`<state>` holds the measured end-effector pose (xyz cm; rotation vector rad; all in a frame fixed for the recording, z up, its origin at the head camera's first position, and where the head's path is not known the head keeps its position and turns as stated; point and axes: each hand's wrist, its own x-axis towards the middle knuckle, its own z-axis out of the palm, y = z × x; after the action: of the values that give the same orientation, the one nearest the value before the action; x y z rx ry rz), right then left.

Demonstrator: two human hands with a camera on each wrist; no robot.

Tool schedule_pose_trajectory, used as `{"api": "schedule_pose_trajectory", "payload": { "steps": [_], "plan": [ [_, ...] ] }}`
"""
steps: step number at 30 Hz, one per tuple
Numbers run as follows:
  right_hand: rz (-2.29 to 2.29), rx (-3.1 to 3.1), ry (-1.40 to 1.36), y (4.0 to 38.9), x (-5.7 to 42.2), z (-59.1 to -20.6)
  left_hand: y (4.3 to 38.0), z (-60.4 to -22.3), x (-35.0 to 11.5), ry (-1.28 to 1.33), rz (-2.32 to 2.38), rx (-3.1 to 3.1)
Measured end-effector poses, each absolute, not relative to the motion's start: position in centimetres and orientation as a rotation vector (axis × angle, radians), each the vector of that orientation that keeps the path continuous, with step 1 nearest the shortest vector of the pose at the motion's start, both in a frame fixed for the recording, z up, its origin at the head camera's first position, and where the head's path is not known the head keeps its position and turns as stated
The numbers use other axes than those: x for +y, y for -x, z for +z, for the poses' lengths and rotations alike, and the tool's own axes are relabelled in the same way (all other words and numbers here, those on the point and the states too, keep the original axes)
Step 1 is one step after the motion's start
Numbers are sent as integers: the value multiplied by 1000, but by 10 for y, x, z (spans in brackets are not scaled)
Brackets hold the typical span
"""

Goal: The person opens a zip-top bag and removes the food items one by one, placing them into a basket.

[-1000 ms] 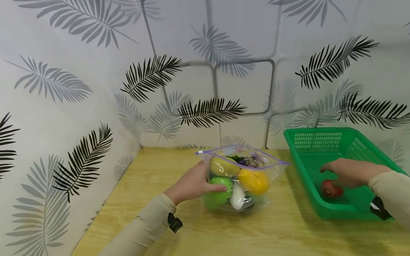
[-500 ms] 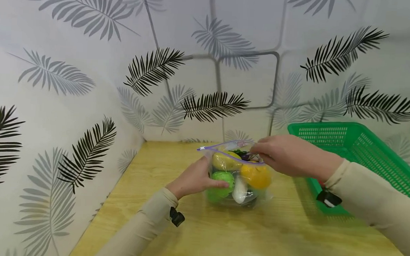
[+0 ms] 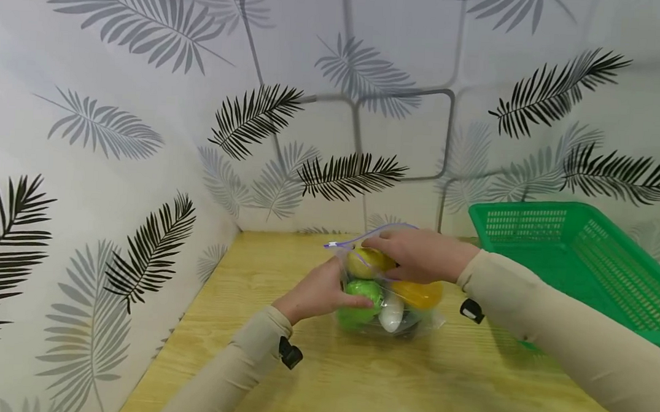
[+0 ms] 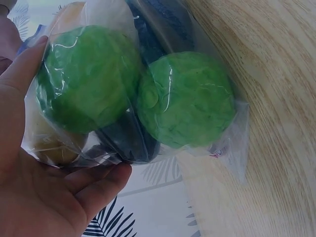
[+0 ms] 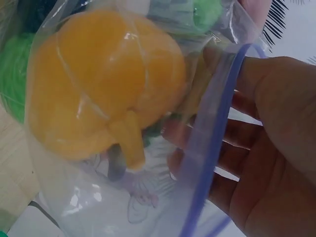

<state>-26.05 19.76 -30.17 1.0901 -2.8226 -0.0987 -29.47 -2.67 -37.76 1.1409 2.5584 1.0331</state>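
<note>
standing on the wood-grain table (image 3: 355,379), the clear bag (image 3: 387,294) points its mouth upward, its wider span and purple zip (image 3: 353,239) running left to right, white slider (image 3: 333,244) at the left end. your left hand (image 3: 323,292) pinches the bag's left side between thumb and fingers. your right hand (image 3: 416,256) reaches into the mouth, fingers at the yellow fruit (image 3: 362,266); i cannot tell whether they grip it. at your right, a green basket (image 3: 628,262) rests on the table, before a pale wall (image 3: 408,62) printed with black and grey fronds.
</note>
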Motion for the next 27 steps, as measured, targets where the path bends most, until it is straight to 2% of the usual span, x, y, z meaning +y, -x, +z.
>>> {"api": "schedule_pose_trajectory", "payload": {
  "steps": [17,27],
  "plan": [
    [135,-2707,-1227,268,199,-309,294,-380,-24,-1169,1017,2600],
    [0,-2794,-1129,271,191,-316,295,-381,-26,-1235,1022,2588]
  ]
}}
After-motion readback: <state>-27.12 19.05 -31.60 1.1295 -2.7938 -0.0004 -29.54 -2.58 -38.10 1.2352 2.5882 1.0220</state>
